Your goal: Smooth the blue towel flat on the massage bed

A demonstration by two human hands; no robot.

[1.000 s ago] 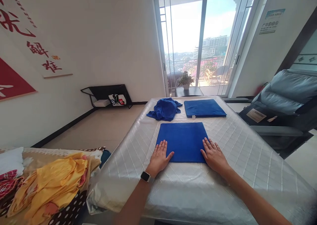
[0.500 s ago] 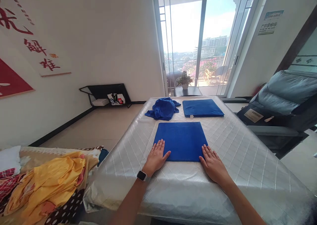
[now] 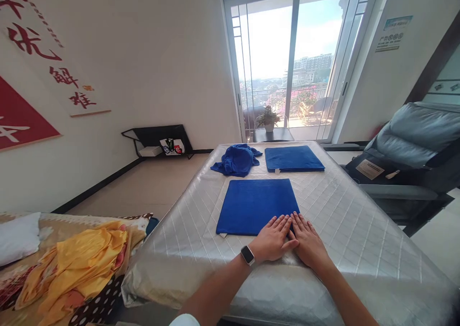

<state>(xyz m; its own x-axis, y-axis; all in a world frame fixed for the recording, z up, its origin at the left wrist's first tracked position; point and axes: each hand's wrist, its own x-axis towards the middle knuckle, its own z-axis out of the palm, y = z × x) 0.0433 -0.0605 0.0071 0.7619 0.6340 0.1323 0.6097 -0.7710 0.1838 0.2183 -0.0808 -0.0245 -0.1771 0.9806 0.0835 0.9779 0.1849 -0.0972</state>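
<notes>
A folded blue cloth lies flat on the silver quilted mattress, a small white tag showing at its near left corner. My left hand, with a watch on its wrist, rests flat with fingers extended at the cloth's near right part. Right beside it, my right hand lies flat at the near right corner, its fingertips by the cloth's edge. The two hands touch or nearly touch. Farther back, a crumpled blue cloth sits on the left and another folded blue cloth on the right.
At the left stands a lower surface with yellow fabric and a white pillow. A grey recliner is at the right. Beyond the mattress are a potted plant on a chair and a sliding glass door.
My left hand has slid from the cloth's left edge across to the right, beside my right hand. The right hand stays near the right corner. The view has shifted slightly.
</notes>
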